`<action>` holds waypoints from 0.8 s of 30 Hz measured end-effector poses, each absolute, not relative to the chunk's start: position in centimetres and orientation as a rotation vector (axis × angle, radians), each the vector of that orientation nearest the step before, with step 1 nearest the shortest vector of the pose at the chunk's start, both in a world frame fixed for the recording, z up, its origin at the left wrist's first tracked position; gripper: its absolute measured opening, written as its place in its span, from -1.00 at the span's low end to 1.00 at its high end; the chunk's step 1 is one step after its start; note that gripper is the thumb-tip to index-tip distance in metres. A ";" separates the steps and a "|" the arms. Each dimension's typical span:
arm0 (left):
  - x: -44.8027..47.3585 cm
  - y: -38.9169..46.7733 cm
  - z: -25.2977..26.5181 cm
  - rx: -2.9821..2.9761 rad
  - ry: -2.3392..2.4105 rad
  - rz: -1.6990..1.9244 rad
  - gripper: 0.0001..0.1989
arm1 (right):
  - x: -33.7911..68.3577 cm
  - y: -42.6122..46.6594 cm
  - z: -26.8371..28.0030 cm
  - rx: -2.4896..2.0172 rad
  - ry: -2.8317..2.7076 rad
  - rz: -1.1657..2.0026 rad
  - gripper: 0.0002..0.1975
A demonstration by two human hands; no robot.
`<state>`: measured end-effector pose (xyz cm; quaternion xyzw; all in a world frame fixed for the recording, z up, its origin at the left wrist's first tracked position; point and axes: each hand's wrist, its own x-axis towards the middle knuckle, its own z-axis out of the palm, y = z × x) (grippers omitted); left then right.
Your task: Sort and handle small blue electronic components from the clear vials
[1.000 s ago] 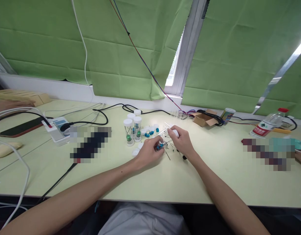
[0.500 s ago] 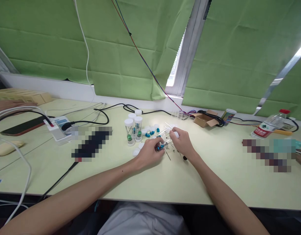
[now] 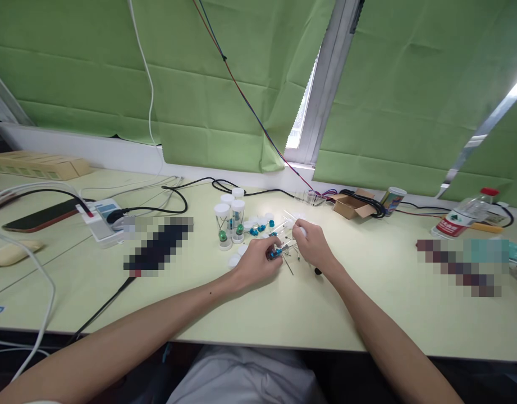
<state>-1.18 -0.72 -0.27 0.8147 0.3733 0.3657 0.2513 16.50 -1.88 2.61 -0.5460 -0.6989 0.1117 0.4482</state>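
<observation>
Fingers of the left hand (image 3: 256, 261) curl closed on a small blue part (image 3: 275, 253) over the counter (image 3: 258, 317); the right hand (image 3: 312, 244) curls round a white piece (image 3: 302, 230). Both pieces look light, stiff, perhaps slick, best pinched mid-body.

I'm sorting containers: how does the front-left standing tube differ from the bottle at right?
The tube has a white cap; the bottle has a red cap. The bottle looks larger than the tube. The bottle carries a red-and-white label; the tube shows none. Both are transparent.
</observation>
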 end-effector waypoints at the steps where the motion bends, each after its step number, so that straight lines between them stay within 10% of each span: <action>1: -1.2 -0.7 -0.3 2.218 1.018 0.989 -0.82 | 16.5 -1.8 2.6 -1.351 -1.739 0.275 -0.75; 24: -1.2 -0.8 0.0 2.194 1.036 1.010 -0.82 | 15.7 -2.1 2.9 -1.317 -1.618 0.322 -0.71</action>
